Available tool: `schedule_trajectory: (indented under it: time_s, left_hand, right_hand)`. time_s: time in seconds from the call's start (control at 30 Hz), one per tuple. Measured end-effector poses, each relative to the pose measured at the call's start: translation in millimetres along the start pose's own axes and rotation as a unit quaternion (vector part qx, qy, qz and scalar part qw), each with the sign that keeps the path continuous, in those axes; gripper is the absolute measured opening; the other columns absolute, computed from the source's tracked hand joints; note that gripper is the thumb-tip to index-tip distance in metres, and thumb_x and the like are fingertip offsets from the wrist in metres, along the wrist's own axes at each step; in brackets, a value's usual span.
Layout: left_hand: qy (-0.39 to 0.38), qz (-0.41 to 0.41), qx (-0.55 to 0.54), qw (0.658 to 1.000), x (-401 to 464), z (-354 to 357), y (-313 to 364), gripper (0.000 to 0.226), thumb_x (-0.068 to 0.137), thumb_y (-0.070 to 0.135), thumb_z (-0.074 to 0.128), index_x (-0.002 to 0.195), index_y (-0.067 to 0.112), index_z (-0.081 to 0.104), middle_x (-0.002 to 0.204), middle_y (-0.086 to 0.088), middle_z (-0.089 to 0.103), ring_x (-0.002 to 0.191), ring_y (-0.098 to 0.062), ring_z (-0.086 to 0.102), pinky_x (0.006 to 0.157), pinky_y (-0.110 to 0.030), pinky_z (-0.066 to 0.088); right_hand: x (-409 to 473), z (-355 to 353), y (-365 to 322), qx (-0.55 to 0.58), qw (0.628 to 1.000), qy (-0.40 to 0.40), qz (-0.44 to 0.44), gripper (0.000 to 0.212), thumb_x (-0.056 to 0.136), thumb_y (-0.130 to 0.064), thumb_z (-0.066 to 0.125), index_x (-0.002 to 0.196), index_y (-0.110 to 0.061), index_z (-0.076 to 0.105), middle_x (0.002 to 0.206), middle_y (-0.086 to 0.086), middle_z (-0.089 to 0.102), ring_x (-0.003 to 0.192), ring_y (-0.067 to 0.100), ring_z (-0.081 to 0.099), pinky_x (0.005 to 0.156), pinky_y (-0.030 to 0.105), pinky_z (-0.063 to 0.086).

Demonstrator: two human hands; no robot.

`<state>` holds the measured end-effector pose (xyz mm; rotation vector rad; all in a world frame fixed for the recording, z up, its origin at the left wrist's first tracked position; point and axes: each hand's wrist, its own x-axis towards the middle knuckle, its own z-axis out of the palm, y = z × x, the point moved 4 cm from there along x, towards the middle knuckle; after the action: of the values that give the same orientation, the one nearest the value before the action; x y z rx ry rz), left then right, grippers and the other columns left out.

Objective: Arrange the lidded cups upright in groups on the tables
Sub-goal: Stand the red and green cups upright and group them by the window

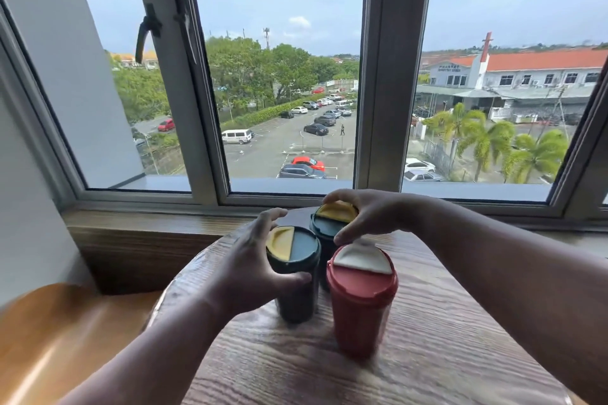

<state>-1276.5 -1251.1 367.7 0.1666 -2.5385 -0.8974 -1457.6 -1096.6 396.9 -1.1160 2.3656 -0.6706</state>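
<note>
Three lidded cups stand upright, close together, on a round wooden table point(427, 355). The near dark teal cup point(297, 296) has a yellow-and-blue lid; my left hand point(253, 266) wraps around its left side, thumb across the front. Behind it stands a second dark teal cup point(324, 230) with a yellow flap lid, and my right hand point(365, 213) grips its lid from above. The red cup point(362, 302) with a white flap lid stands to the right, at the front, with no hand on it.
A wooden window sill point(148, 223) and a large window point(289, 75) lie right behind the table. A curved wooden chair back point(49, 338) sits at the lower left. The table's far edge is just behind the back cup.
</note>
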Motion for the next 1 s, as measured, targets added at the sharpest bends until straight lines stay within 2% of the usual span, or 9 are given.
schedule_trajectory:
  time_s: [0.13, 0.23, 0.3, 0.37, 0.47, 0.6, 0.8, 0.93, 1.0]
  left_hand:
    - [-0.020, -0.009, 0.049, 0.999, -4.6, -4.4, 6.8, 0.096, 0.061, 0.049, 0.088, 0.142, 0.038, 0.036, 0.134, 0.018, 0.045, 0.124, -0.004, 0.045, 0.097, -0.016, 0.034]
    - [0.069, 0.060, 0.130, 0.987, -16.0, -11.4, 30.0, 0.081, 0.066, 0.068, 0.069, 0.136, 0.035, 0.046, 0.137, 0.016, 0.048, 0.127, -0.006, 0.043, 0.102, -0.029, 0.036]
    - [0.113, 0.107, 0.126, 0.980, -28.2, -8.0, 53.0, 0.065, 0.072, 0.068, 0.063, 0.125, 0.032, 0.056, 0.126, 0.015, 0.056, 0.119, -0.007, 0.050, 0.099, -0.032, 0.041]
    - [0.100, 0.130, 0.131, 0.978, -39.0, 3.0, 75.4, 0.060, 0.074, 0.073, 0.062, 0.119, 0.032, 0.059, 0.118, 0.016, 0.060, 0.112, -0.006, 0.054, 0.097, -0.035, 0.044]
    - [0.039, 0.090, 0.173, 0.980, -44.4, 24.4, 92.6, 0.081, 0.064, 0.087, 0.059, 0.128, 0.039, 0.049, 0.122, 0.017, 0.056, 0.112, -0.005, 0.051, 0.098, -0.032, 0.042]
    - [0.017, 0.042, 0.227, 0.973, -38.4, 40.7, 102.8, 0.100, 0.055, 0.094, 0.058, 0.137, 0.041, 0.035, 0.130, 0.014, 0.055, 0.121, -0.008, 0.048, 0.099, -0.030, 0.033]
    - [-0.046, 0.053, 0.257, 0.964, -22.7, 35.6, 106.5, 0.093, 0.052, 0.079, 0.071, 0.130, 0.045, 0.032, 0.120, 0.023, 0.058, 0.120, -0.005, 0.041, 0.095, -0.030, 0.029]
    - [-0.158, 0.074, 0.220, 0.960, -13.7, 20.0, 108.9, 0.092, 0.060, 0.046, 0.088, 0.135, 0.042, 0.035, 0.129, 0.032, 0.051, 0.118, 0.007, 0.029, 0.099, -0.015, 0.023]
    - [-0.187, 0.076, 0.202, 0.958, -13.7, 14.6, 107.2, 0.089, 0.064, 0.037, 0.088, 0.137, 0.042, 0.036, 0.128, 0.033, 0.046, 0.116, 0.018, 0.025, 0.101, -0.011, 0.022]
  right_hand:
    - [-9.1, 0.5, -3.0, 0.044, 0.999, -0.010, -0.021, 0.088, 0.071, -0.035, 0.086, 0.146, -0.031, 0.039, 0.139, -0.003, 0.046, 0.120, 0.015, 0.049, 0.104, 0.028, 0.041]
    - [-22.1, -3.6, -10.3, 0.042, 0.996, 0.055, -0.050, 0.074, 0.083, -0.032, 0.077, 0.146, -0.018, 0.040, 0.134, 0.003, 0.049, 0.119, 0.019, 0.052, 0.103, 0.027, 0.042]
    - [-36.5, -8.9, -14.7, 0.029, 0.983, 0.159, -0.093, 0.051, 0.086, -0.032, 0.073, 0.132, -0.019, 0.056, 0.124, -0.001, 0.057, 0.109, 0.016, 0.058, 0.096, 0.028, 0.047]
    - [-54.1, -12.7, -17.1, 0.017, 0.960, 0.242, -0.139, 0.021, 0.086, -0.029, 0.071, 0.106, -0.026, 0.068, 0.105, -0.005, 0.066, 0.092, 0.012, 0.062, 0.085, 0.030, 0.051]
    - [-73.3, -3.5, -15.8, 0.027, 0.963, 0.211, -0.166, 0.002, 0.084, -0.025, 0.072, 0.087, -0.024, 0.071, 0.077, -0.009, 0.065, 0.070, 0.005, 0.057, 0.068, 0.028, 0.049]
    - [-79.2, 14.4, -8.4, 0.000, 0.973, 0.156, -0.168, 0.013, 0.074, -0.048, 0.064, 0.083, -0.040, 0.067, 0.081, -0.011, 0.066, 0.075, 0.004, 0.061, 0.073, 0.029, 0.053]
    - [-84.3, 16.1, -2.9, -0.038, 0.973, 0.163, -0.158, 0.009, 0.081, -0.033, 0.069, 0.080, -0.039, 0.063, 0.073, -0.015, 0.058, 0.068, 0.000, 0.053, 0.067, 0.025, 0.043]
    - [-95.7, 16.6, -2.6, -0.018, 0.977, 0.160, -0.141, 0.013, 0.082, -0.040, 0.071, 0.088, -0.028, 0.068, 0.072, -0.011, 0.062, 0.065, 0.002, 0.056, 0.065, 0.026, 0.048]
    - [-104.4, 15.7, -4.0, -0.014, 0.978, 0.153, -0.143, 0.023, 0.082, -0.047, 0.071, 0.093, -0.028, 0.067, 0.080, -0.011, 0.065, 0.069, 0.001, 0.059, 0.062, 0.019, 0.048]
